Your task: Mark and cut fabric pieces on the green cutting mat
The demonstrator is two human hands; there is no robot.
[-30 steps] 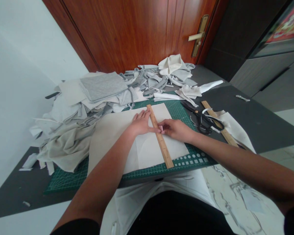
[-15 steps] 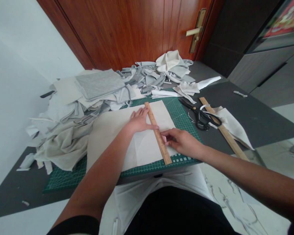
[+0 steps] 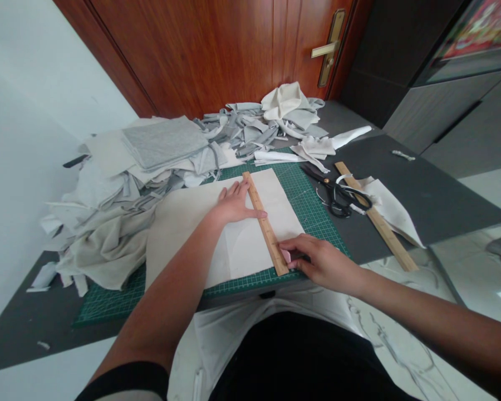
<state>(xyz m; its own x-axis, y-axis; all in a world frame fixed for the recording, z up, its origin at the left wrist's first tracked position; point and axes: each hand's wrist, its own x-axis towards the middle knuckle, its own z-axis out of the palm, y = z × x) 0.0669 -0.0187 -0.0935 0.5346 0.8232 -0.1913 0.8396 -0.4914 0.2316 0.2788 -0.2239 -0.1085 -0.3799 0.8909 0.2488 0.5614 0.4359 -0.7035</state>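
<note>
A wooden ruler (image 3: pixel 262 214) lies across a cream piece of cloth (image 3: pixel 179 228), slanting from the far edge to the near edge. My left hand (image 3: pixel 232 205) is spread flat, its fingertips and thumb pressing on the ruler's upper half. By the ruler's lower right edge, my right hand (image 3: pixel 317 259) pinches a piece of pink tailor's chalk (image 3: pixel 286 255). The chalk sits against the ruler near the cloth's near edge. Beneath the cloth is a green cutting mat (image 3: pixel 323 223) with a printed grid.
Black-handled scissors (image 3: pixel 341 195) lie on the right, touching a second wooden ruler (image 3: pixel 379 223) beside a cloth scrap (image 3: pixel 394 209). Crumpled beige cloth (image 3: pixel 108 245), a folded grey stack (image 3: pixel 165 142) and scraps (image 3: pixel 250 131) pile up at left and back.
My right hand has slid the chalk along the ruler toward the near edge. My left hand stays on the ruler. The whole view has shifted slightly.
</note>
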